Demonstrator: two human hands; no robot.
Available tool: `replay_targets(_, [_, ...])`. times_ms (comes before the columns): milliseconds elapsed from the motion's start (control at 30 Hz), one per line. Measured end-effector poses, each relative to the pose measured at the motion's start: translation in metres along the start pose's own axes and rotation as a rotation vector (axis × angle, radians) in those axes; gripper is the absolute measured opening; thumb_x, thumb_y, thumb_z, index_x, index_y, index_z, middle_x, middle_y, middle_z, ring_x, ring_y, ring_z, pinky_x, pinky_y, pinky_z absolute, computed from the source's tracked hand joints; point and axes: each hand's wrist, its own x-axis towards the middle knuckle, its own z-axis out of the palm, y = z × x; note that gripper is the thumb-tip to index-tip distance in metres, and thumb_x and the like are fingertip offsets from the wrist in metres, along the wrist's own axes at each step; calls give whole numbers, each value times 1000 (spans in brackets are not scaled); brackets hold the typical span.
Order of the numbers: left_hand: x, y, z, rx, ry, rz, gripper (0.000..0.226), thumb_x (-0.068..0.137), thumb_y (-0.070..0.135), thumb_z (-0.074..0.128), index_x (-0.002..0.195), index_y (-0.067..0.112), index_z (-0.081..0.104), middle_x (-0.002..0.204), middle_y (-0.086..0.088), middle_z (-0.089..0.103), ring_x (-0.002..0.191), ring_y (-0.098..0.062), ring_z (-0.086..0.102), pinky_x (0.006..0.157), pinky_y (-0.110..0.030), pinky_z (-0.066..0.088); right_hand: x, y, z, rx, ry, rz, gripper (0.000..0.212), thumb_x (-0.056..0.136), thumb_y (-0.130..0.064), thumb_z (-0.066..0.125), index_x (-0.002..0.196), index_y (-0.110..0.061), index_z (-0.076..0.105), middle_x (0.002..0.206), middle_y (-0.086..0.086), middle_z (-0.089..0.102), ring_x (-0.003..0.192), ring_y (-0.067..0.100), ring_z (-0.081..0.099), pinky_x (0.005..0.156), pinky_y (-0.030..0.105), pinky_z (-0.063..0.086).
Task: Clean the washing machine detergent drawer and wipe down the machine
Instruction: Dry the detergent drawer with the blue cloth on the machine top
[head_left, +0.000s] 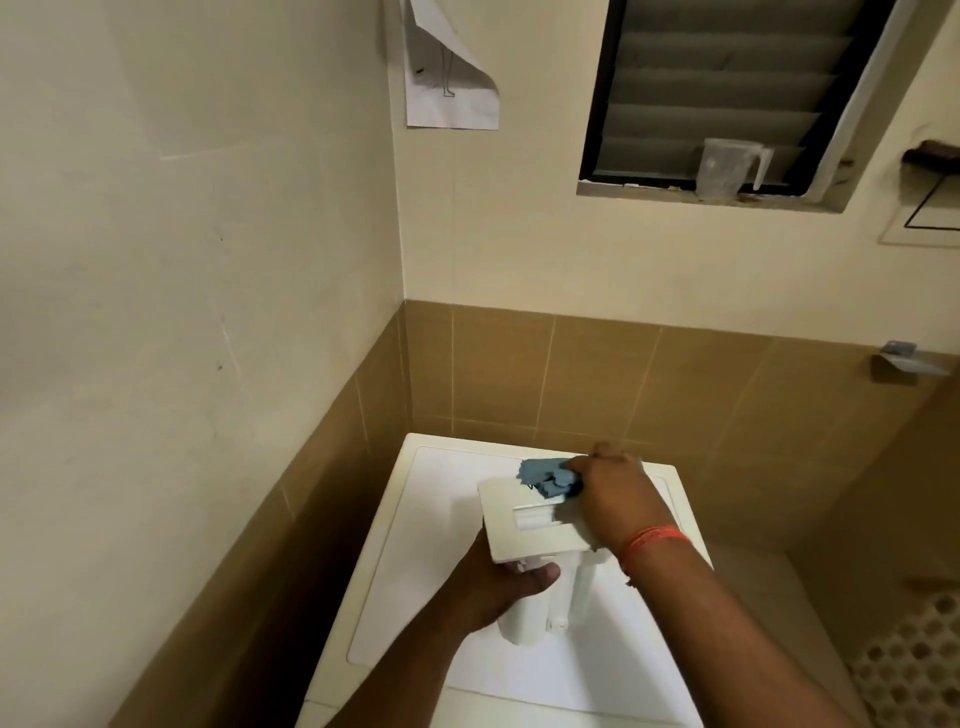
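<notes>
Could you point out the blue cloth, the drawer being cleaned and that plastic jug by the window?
blue cloth (545, 475), head view, on its crumpled middle.
detergent drawer (524, 538), head view, on its flat front panel.
plastic jug (722, 171), head view, on its clear body.

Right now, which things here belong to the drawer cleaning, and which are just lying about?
In use: detergent drawer, blue cloth, washing machine top, left hand, right hand.
Lying about: plastic jug on window sill, paper on wall.
</notes>
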Motion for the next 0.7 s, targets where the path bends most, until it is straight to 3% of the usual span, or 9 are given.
replay_targets(100, [1,-1,2,80,-11,-24,73,71,41,85,133,30,49,125,11,63,117,-3,58,103,-38,49,5,-29,9,-35,-28,-92,49,74,-36,74,121,-29,65,113,6,59,106,27,57,93,32,43])
replay_targets(167, [1,1,0,40,0,-64,59,79,22,81,129,25,49,114,13,62,103,5,60,90,-16,50,10,-58,20,-66,-50,-220,42,80,-28,68,121,-27,64,116,6,57,109,27,56,95,37,42])
replay_targets(267, [-5,3,-4,-27,-17,-126,49,84,22,75,127,22,50,102,14,57,88,1,59,73,-12,50,18,-86,23,-82,-87,-280,34,89,-17,52,122,-20,60,120,8,54,114,29,52,95,41,44])
replay_targets(367, [-3,5,1,-15,-27,-73,68,67,49,85,118,24,46,107,13,58,104,-6,57,83,-7,44,28,-85,18,26,-180,-273,28,90,-14,47,112,-19,63,114,10,58,110,31,55,90,38,47])
replay_targets(467, [-4,3,2,21,-10,-5,60,78,27,81,130,28,51,123,13,64,117,-4,58,98,-21,47,40,-60,4,57,-252,-236,17,89,-15,52,99,-17,66,106,10,67,102,30,62,82,31,46])
replay_targets(633, [-3,2,-1,22,-37,18,62,80,33,79,134,30,50,127,13,63,116,-2,58,101,-27,47,46,-29,-9,-52,-262,-155,21,90,-16,54,106,-13,67,112,10,68,104,28,61,81,28,42])
replay_targets(700, [-1,1,0,29,-33,2,62,79,31,80,132,31,48,124,15,62,115,0,58,98,-22,47,46,-45,0,-15,-245,-189,18,89,-16,55,102,-15,67,108,9,68,102,28,62,82,29,44])
